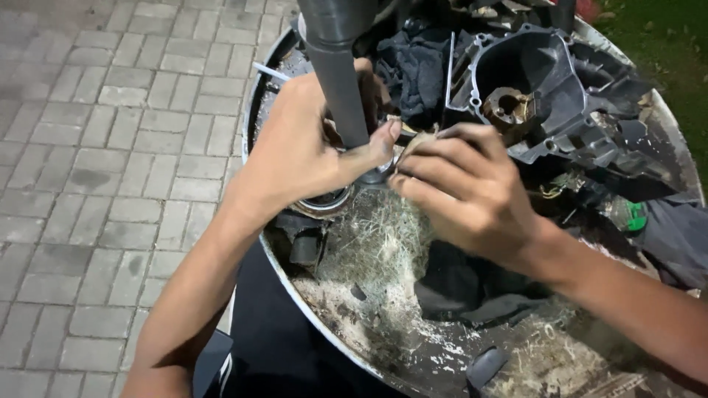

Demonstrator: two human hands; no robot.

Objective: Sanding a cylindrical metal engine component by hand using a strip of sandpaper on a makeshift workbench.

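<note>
My left hand [295, 151] wraps around the lower end of a dark grey shaft [341, 74] that stands up from a large round metal pan [295, 291]; its thumb presses near the shaft's base. My right hand [464, 188] is curled just right of the shaft, pinching a small pale scrap [413, 140] against the base. A round metal ring [324, 203] sits under my left palm.
A black engine housing [531, 88] and a dark rag [417, 66] lie at the pan's far side, with a green part [630, 215] to the right. Dry grass and grit cover the pan's bottom. Grey paving bricks [110, 147] lie to the left, lawn at the top right.
</note>
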